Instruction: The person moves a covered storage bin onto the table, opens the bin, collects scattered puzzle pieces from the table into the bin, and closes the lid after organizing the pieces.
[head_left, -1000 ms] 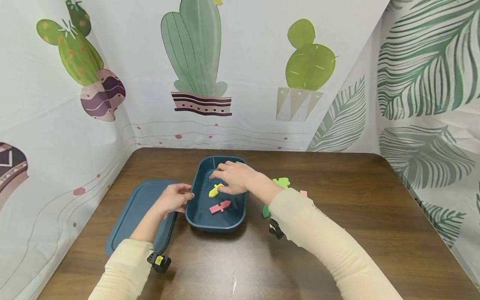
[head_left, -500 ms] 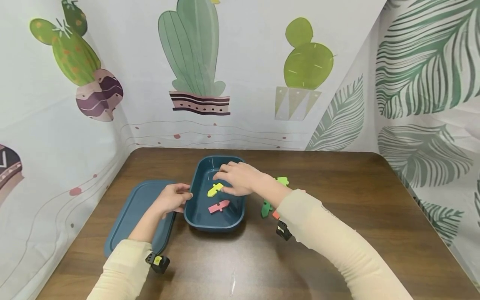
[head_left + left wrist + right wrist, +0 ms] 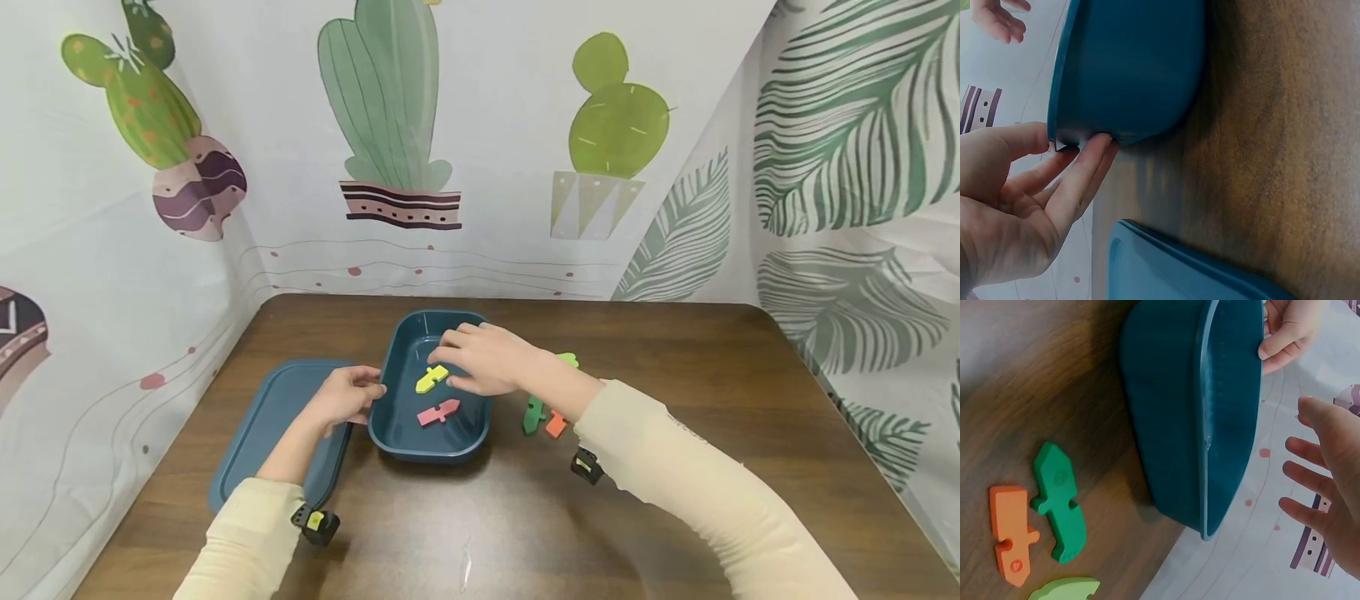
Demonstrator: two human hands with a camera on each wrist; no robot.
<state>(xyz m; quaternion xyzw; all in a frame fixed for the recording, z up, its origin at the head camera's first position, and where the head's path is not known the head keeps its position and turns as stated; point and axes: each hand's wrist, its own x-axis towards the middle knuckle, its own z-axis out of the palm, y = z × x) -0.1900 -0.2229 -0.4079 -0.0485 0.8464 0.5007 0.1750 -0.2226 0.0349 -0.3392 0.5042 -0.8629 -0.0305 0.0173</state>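
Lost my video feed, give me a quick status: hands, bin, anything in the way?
Left hand holds the bin rim. Right hand open above yellow piece; pink piece beside it. Nothing in the way.

Dark wooden table [image 3: 750, 400] — cactus-printed cloth walls [image 3: 510, 125].
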